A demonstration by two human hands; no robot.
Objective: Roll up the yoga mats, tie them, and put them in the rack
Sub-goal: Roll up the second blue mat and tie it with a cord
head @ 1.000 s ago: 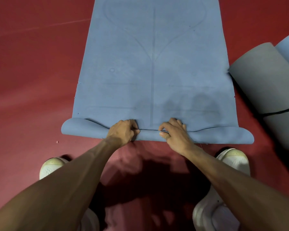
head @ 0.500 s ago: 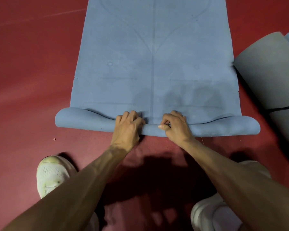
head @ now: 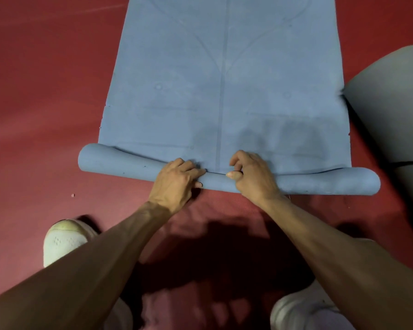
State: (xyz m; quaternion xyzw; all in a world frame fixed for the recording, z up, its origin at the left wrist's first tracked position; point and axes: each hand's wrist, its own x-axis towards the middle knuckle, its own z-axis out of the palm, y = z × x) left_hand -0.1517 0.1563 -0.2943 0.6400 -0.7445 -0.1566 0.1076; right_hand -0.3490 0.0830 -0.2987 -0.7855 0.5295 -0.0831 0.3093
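A blue yoga mat [head: 224, 79] lies flat on the red floor and stretches away from me past the top edge. Its near end is curled into a thin roll [head: 119, 163] running left to right. My left hand [head: 174, 182] grips the roll just left of its middle, fingers curled over the top. My right hand [head: 253, 175] grips it just right of the middle, thumb pressed on the roll's front. The roll's two ends stick out loose and wider than the pinched middle.
A rolled grey mat [head: 391, 110] with a dark strap lies on the floor at the right, close to the blue mat's right edge. My white shoes [head: 62, 241] stand at the bottom left and bottom right. Red floor [head: 41, 103] spreads to the left.
Both hands have turned the near end further over, so the roll has grown thicker and moved a little away from me. The hands stay close together at its middle.
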